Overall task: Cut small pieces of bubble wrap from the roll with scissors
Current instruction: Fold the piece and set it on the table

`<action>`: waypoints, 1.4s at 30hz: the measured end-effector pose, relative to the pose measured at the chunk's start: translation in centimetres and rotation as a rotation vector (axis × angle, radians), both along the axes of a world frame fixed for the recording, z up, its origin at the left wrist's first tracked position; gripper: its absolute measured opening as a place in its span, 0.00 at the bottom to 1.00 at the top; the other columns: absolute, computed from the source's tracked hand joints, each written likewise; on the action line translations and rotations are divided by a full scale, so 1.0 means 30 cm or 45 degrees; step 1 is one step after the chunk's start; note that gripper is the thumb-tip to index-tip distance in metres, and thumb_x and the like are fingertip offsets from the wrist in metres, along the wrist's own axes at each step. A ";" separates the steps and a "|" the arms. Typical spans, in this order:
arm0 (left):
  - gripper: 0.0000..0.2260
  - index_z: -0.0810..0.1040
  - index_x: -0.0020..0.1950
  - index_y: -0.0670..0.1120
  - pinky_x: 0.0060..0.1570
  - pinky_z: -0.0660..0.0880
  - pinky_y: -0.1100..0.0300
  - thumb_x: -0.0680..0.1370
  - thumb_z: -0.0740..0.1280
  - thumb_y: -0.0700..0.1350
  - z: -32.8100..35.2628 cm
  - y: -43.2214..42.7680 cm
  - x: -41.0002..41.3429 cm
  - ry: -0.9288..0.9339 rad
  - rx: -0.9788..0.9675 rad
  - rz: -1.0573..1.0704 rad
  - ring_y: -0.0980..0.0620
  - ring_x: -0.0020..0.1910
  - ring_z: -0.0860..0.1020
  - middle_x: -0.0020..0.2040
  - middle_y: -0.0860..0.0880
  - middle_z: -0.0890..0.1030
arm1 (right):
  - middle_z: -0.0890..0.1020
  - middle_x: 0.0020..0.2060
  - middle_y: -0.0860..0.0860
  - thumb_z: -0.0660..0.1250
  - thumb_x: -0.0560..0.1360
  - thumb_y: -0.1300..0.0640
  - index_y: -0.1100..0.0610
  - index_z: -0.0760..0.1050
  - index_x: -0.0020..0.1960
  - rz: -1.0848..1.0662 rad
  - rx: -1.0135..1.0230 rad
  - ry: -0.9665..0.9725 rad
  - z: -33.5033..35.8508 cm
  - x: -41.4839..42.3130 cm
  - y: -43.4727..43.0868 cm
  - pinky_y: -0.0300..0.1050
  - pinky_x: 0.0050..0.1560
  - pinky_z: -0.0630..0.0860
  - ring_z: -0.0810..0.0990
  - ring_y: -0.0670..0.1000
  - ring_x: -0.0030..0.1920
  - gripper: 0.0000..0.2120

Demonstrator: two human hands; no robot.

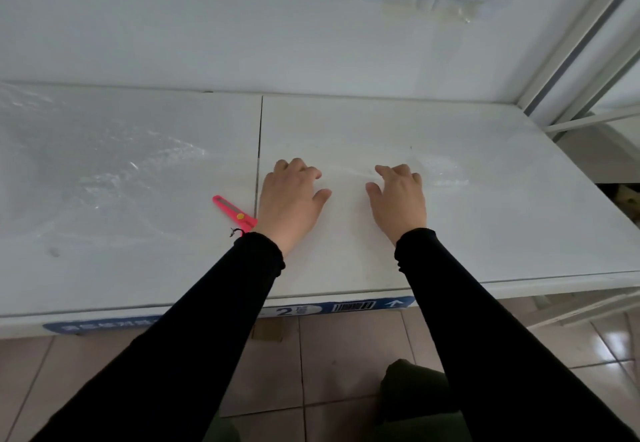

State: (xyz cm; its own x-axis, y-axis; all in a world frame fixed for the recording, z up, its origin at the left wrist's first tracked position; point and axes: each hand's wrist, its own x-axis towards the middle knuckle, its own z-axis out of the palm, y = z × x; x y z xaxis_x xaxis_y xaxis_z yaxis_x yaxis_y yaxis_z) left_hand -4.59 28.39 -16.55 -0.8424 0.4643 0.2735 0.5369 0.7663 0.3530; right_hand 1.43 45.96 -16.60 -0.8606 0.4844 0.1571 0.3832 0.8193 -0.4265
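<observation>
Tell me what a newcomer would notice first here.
The left hand and right hand, in black sleeves, rest with curled fingers near the middle of the white table. A bright pink cutting tool lies just left of the left wrist. Clear bubble wrap spreads faintly over the table's left half.

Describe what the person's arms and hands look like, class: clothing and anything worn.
The left sleeve and right sleeve are long, black and close-fitting, each ending at the wrist in a slightly gathered cuff. The left hand and right hand are bare: no gloves, rings or watch show.
</observation>
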 end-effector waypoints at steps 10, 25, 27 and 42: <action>0.12 0.80 0.62 0.51 0.56 0.72 0.50 0.79 0.67 0.50 -0.043 0.050 0.002 -0.106 0.125 0.034 0.45 0.59 0.75 0.58 0.48 0.77 | 0.79 0.47 0.54 0.66 0.76 0.59 0.55 0.73 0.47 -0.017 -0.536 0.109 0.013 -0.014 -0.017 0.46 0.47 0.69 0.76 0.55 0.48 0.02; 0.15 0.72 0.68 0.44 0.55 0.81 0.58 0.81 0.66 0.38 0.258 -0.110 0.100 -1.502 2.248 0.035 0.50 0.54 0.85 0.56 0.46 0.85 | 0.83 0.57 0.64 0.64 0.79 0.69 0.58 0.69 0.63 0.403 -2.028 0.692 0.238 0.145 -0.258 0.46 0.51 0.79 0.82 0.52 0.44 0.15; 0.15 0.73 0.68 0.46 0.54 0.81 0.58 0.81 0.65 0.36 0.280 -0.160 0.093 -1.371 2.251 -0.014 0.50 0.55 0.85 0.55 0.48 0.86 | 0.83 0.54 0.62 0.65 0.78 0.70 0.56 0.67 0.68 0.430 -1.849 0.652 0.249 0.158 -0.294 0.47 0.49 0.80 0.81 0.54 0.43 0.22; 0.13 0.79 0.64 0.49 0.67 0.72 0.51 0.83 0.61 0.48 0.299 -0.342 0.055 -1.314 1.793 -0.147 0.48 0.63 0.82 0.65 0.50 0.82 | 0.86 0.48 0.48 0.63 0.83 0.62 0.52 0.81 0.61 0.910 -0.846 0.280 0.261 0.181 -0.310 0.42 0.45 0.74 0.81 0.48 0.44 0.12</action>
